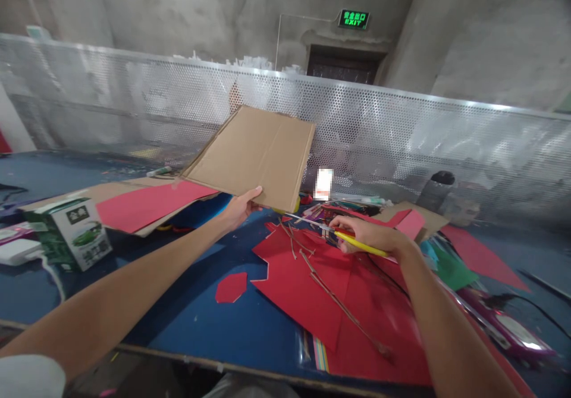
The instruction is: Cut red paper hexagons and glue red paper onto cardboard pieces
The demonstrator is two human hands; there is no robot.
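My left hand [243, 207] grips the lower edge of a brown cardboard sheet [259, 151], thumb on top, and holds it tilted up above the table. My right hand [359, 231] is closed around a pair of yellow-handled scissors [368, 247]. Their blades point left, towards the sheet's lower right corner; whether they touch it I cannot tell. Below the scissors lie red paper sheets [307, 285] with cut edges. Thin dry twigs [336, 303] rest on the red paper. A small red paper piece [231, 288] lies apart on the blue table [178, 320].
A green and white carton [74, 234] stands at the left, near cardboard with red paper [151, 204]. Pens and clutter [352, 201] lie at the back, before a perforated metal screen [178, 97]. Green paper [452, 267] and a purple device [508, 326] are at the right.
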